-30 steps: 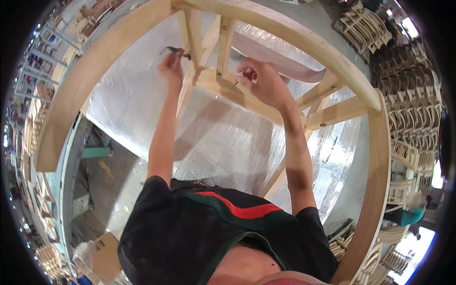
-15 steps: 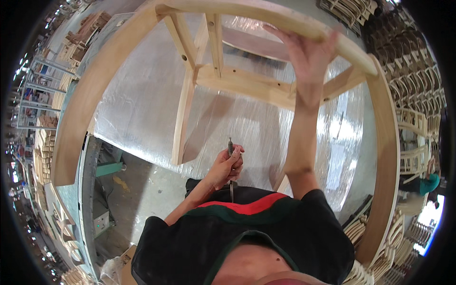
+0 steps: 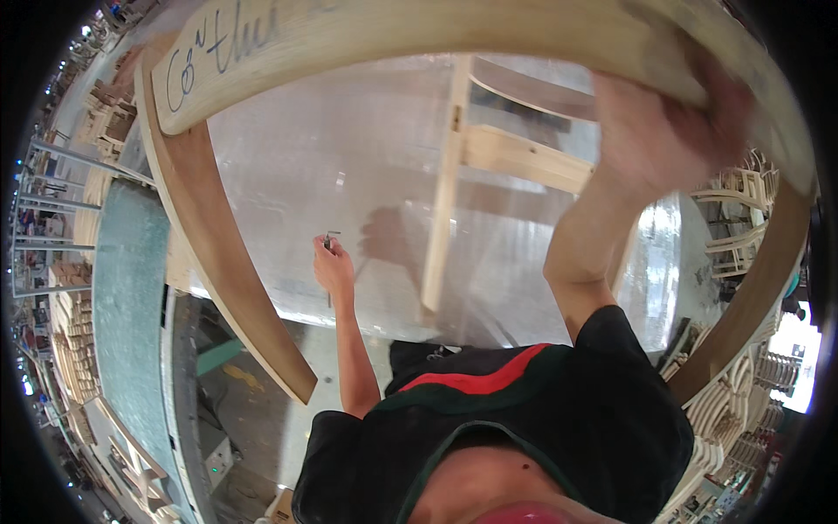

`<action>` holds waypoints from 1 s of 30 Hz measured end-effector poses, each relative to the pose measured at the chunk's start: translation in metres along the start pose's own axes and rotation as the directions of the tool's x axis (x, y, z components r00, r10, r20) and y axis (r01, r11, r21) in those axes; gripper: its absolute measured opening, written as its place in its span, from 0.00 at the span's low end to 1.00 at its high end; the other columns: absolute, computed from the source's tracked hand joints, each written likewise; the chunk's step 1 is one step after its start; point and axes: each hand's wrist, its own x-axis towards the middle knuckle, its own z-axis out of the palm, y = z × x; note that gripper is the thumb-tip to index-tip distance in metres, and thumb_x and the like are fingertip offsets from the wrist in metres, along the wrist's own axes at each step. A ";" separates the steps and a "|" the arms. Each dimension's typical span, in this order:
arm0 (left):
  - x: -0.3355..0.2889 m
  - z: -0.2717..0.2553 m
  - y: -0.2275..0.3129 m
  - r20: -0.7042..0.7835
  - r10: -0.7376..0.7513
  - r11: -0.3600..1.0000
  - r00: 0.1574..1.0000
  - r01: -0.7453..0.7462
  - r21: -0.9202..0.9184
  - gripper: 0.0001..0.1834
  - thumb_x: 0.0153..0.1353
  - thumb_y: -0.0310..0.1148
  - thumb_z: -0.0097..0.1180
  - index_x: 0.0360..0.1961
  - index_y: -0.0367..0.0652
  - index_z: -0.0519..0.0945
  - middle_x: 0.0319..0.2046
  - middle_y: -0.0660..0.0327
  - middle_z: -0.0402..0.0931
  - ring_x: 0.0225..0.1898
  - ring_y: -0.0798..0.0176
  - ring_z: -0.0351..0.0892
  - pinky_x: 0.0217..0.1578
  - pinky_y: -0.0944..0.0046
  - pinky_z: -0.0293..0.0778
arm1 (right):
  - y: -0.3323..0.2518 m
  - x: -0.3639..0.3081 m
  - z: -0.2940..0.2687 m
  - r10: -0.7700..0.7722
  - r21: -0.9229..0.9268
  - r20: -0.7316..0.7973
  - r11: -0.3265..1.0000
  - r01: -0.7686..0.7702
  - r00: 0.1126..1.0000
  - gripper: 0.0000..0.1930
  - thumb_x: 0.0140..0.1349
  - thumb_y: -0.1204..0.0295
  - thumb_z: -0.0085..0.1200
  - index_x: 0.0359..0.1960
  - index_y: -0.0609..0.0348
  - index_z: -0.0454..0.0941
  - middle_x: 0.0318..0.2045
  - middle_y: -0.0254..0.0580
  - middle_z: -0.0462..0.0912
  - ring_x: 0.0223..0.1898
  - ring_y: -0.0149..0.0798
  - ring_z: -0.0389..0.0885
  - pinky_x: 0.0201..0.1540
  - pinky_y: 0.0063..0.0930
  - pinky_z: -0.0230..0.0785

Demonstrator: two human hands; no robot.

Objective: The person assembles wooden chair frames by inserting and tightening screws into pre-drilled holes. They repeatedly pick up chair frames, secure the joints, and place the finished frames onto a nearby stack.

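My right hand (image 3: 668, 131) is closed around a thick curved rail (image 3: 419, 39) of a pale wooden furniture frame, raised close to me; its fingers are blurred and partly hidden behind the wood. Dark handwriting marks the rail's left end. A curved wooden leg (image 3: 223, 244) slants down from that end, and another leg (image 3: 751, 306) hangs at the right. Lower down, my left hand (image 3: 333, 265) is closed on a slim metal rod-like tool (image 3: 328, 239), held upright with a short crosspiece at its tip. An upright post (image 3: 443, 201) and a crossbar (image 3: 524, 157) show beyond.
Clear plastic film covers the work table (image 3: 288, 157) beneath the frame. To the left stand a greenish bench (image 3: 131, 253) and a metal rack (image 3: 61, 218). Stacked wooden parts (image 3: 74, 332) lie farther left; several pale chair frames (image 3: 742, 227) fill the right side.
My right hand has lifted and tilted the wooden frame toward me and to the right, so the rail looks larger. My left hand has moved left, away from my body, still holding the tool.
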 end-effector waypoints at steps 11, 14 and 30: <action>0.147 0.006 -0.114 -0.212 0.281 0.927 0.936 -0.207 0.314 0.28 0.56 0.48 0.52 0.55 0.45 0.67 0.50 0.50 0.66 0.54 0.46 0.61 0.53 0.44 0.55 | 0.394 0.033 -0.047 0.160 0.128 -0.115 0.981 -0.145 0.980 0.18 0.47 0.87 0.42 0.41 0.58 0.68 0.44 0.45 0.74 0.52 0.42 0.69 0.57 0.45 0.62; 0.145 0.000 -0.114 -0.211 0.310 0.889 0.927 -0.205 0.410 0.28 0.58 0.51 0.48 0.55 0.46 0.67 0.50 0.51 0.64 0.54 0.45 0.59 0.53 0.45 0.54 | 0.445 0.011 -0.086 0.140 0.250 -0.141 0.963 -0.101 0.980 0.24 0.44 0.90 0.43 0.45 0.55 0.66 0.46 0.48 0.74 0.55 0.43 0.67 0.58 0.47 0.61; 0.161 0.031 -0.132 -0.300 0.424 0.848 0.855 -0.258 0.464 0.36 0.58 0.58 0.47 0.54 0.36 0.67 0.44 0.44 0.71 0.43 0.44 0.73 0.41 0.46 0.67 | 0.202 -0.236 -0.103 -0.389 -0.509 -0.368 -0.675 -0.533 0.844 0.20 0.47 0.60 0.61 0.34 0.63 0.75 0.33 0.51 0.77 0.34 0.48 0.75 0.39 0.42 0.68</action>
